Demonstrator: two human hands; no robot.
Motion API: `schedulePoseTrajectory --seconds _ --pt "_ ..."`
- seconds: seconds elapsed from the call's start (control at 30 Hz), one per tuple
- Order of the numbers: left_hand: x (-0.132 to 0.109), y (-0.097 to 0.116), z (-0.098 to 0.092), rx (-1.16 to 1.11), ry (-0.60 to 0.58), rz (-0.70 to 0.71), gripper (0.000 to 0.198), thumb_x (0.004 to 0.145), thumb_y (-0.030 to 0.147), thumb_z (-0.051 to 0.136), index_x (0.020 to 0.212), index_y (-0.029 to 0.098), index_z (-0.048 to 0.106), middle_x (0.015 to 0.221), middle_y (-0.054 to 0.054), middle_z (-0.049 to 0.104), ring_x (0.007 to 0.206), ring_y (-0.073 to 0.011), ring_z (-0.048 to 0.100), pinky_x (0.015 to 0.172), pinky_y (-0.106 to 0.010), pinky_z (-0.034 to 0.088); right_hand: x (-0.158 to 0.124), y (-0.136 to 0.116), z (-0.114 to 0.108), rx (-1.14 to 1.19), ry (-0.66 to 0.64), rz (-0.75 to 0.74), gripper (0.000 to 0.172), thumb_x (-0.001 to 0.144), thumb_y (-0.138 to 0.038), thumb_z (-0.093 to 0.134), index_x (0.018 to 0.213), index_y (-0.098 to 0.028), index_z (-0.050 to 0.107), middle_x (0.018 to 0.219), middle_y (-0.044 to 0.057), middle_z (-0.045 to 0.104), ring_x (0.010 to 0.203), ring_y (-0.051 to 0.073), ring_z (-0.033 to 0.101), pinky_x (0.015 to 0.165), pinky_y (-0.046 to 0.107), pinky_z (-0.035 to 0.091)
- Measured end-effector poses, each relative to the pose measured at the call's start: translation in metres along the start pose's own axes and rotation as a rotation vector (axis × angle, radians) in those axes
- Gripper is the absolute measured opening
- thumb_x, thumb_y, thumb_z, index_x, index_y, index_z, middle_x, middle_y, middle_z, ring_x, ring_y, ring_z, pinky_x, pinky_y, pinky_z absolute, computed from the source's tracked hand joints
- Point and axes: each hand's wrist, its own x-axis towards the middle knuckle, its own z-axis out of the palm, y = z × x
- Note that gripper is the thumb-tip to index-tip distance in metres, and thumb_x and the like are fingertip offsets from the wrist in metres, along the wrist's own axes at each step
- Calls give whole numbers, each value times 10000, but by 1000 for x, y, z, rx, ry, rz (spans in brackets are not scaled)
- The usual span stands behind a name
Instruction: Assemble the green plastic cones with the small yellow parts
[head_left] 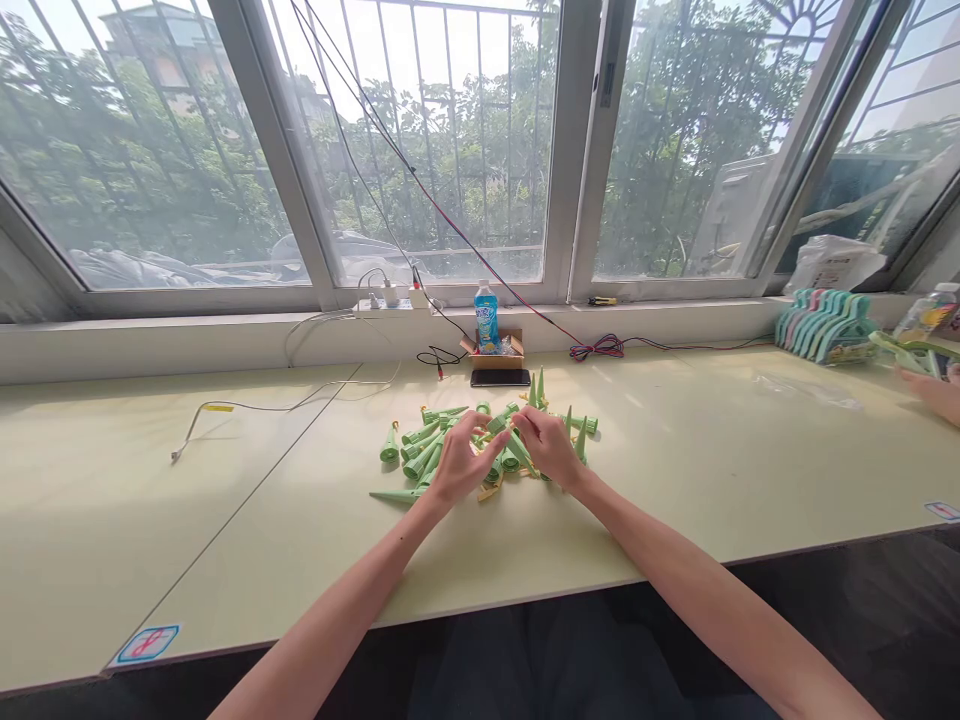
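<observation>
Both of my hands meet over a pile of light green plastic watering spikes (420, 455), cone-shaped with ribbed collars, on the table. My left hand (461, 458) has its fingers and thumb closed round the collar of one green watering spike (500, 420). Close beside it, my right hand (551, 445) is pinched at that collar; what its fingertips hold is too small to make out. A few spikes (540, 388) stand point up behind my right hand. Small yellow plastic pieces (489, 490) lie among the pile, partly hidden by my hands.
Behind the pile are a dark phone (500, 378), a small carton (514, 350) and a blue-labelled bottle (486, 318). Cables (600, 346) run along the sill. Pastel hangers (825, 325) stand at right, near another person's hand (934, 392). A white cable (247, 408) crosses the left.
</observation>
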Motion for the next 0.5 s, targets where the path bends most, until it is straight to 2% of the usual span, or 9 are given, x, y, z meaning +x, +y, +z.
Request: schedulePoseTrajectory --seconds 0.2,0.5 --pt "-2 0 2 -29 14 21 279 859 424 629 1001 199 543 979 -53 637 846 -171 636 813 -356 557 0 -3 1 -48 6 -1 473 989 -523 358 634 -212 325 538 -53 328 509 101 276 497 251 253" --pt "-6 1 2 15 3 100 263 879 352 599 1078 220 489 1041 -57 625 871 -166 645 816 -350 545 -1 -7 -1 -55 -7 25 527 984 -572 323 604 -208 356 542 -25 412 502 104 339 500 251 291"
